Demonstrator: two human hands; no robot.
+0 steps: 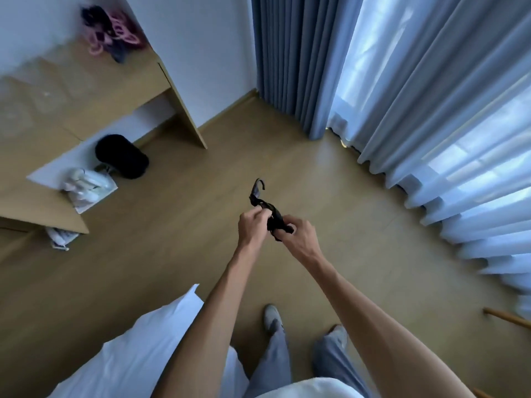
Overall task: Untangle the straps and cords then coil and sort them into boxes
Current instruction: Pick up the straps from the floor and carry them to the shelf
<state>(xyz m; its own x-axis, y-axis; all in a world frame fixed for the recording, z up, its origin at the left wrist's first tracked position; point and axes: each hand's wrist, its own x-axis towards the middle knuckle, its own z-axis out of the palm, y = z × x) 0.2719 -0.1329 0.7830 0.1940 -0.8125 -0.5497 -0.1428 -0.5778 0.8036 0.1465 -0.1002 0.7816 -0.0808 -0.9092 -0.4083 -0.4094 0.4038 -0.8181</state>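
1. Strap point(273, 216): black, tangled, held in mid-air above the wooden floor point(184, 225), between both hands; one loose end curls upward past the left hand.
2. Left hand point(253, 225): fingers curled, pinching the upper part of the strap.
3. Right hand point(298, 234): fingers curled round the bunched lower part of the strap, close beside the left hand.
4. Bench point(71, 90): wooden, at upper left; a blurred pile of pink and dark items point(112, 33) lies on its far end.
5. Black cylindrical object point(122, 156): on the floor under the bench, beside white bags point(89, 188).
6. Curtains point(402, 96): blue-grey, along the window, reaching the floor.
7. White pillow point(138, 349): at lower left, near the person's legs in grey trousers point(275, 357).
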